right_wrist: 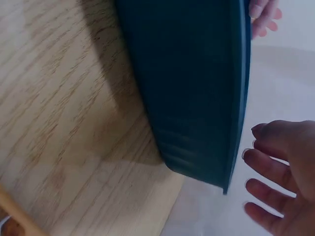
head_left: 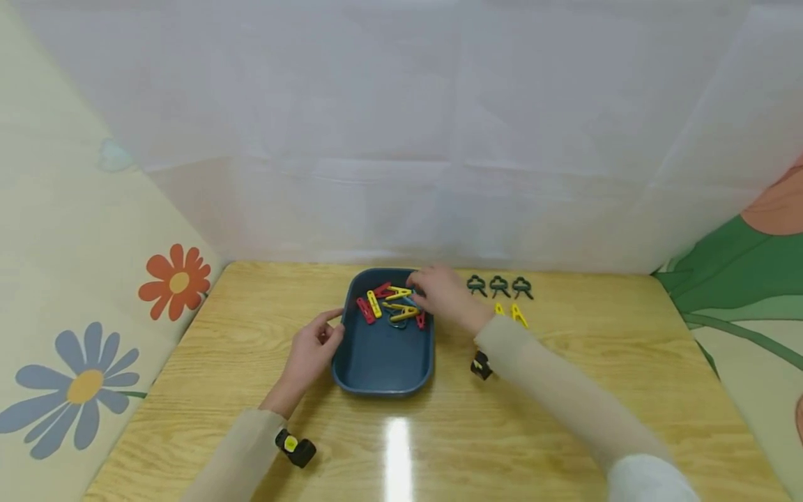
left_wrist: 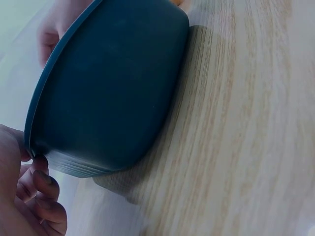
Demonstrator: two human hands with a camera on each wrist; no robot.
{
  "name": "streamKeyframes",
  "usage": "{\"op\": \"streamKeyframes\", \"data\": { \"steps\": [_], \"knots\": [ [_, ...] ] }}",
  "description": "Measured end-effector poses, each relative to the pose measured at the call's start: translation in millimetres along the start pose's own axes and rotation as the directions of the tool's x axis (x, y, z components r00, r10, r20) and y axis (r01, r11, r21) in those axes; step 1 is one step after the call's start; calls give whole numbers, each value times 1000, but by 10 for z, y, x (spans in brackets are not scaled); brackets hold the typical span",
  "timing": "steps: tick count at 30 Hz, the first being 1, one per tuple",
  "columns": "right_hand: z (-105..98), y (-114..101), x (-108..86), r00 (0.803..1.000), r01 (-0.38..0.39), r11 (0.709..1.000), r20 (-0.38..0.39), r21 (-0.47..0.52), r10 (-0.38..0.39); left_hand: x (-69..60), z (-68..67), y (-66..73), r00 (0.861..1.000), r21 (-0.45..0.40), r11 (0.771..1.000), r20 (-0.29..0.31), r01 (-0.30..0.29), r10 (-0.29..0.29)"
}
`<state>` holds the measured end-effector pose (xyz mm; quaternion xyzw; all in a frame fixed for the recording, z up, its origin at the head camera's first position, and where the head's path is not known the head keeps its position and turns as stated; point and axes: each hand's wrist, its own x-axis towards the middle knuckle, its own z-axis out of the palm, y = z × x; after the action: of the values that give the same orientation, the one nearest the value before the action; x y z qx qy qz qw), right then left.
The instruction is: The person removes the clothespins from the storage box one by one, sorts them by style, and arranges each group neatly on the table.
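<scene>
A dark blue tray (head_left: 383,362) stands on the table, with several red and yellow clothespins (head_left: 374,304) heaped in its far half. Among them lies a dark-coloured clip (head_left: 398,321), partly hidden. My left hand (head_left: 316,347) is at the tray's left side; in the left wrist view its thumb and a finger pinch the rim (left_wrist: 30,118). Over the far right corner of the tray hovers my right hand (head_left: 442,291). Its fingers (right_wrist: 268,164) are spread and slightly bent in the right wrist view, with nothing seen between them.
Right of the tray, three dark green clips (head_left: 498,286) stand in a row near the table's back edge. Two yellow clothespins (head_left: 518,316) lie in front of them, partly behind the right forearm. A white sheet (head_left: 351,139) hangs behind the wooden table (head_left: 251,300).
</scene>
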<state>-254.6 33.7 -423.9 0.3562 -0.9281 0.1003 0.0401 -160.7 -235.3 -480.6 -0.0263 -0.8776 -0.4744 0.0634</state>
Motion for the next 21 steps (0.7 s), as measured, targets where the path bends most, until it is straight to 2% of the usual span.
{"op": "streamKeyframes", "data": {
  "steps": [6,12,16,21],
  "knots": [
    [94,-63,129,992,60,994,118,-88,-50,-3,-3,2,1000,-14,1000,-1,-9,9],
    [167,-113,187,975,59,979,220,-197,-15,-12,5,-6,1000,-17,1000,-1,-8,8],
    [189,-148,182,972,56,972,235,-230,0,-12,3,-5,1000,-17,1000,0,-4,4],
    [189,-179,188,971,53,977,239,-207,-2,-8,-10,6,1000,-11,1000,-6,-1,1]
  ]
}}
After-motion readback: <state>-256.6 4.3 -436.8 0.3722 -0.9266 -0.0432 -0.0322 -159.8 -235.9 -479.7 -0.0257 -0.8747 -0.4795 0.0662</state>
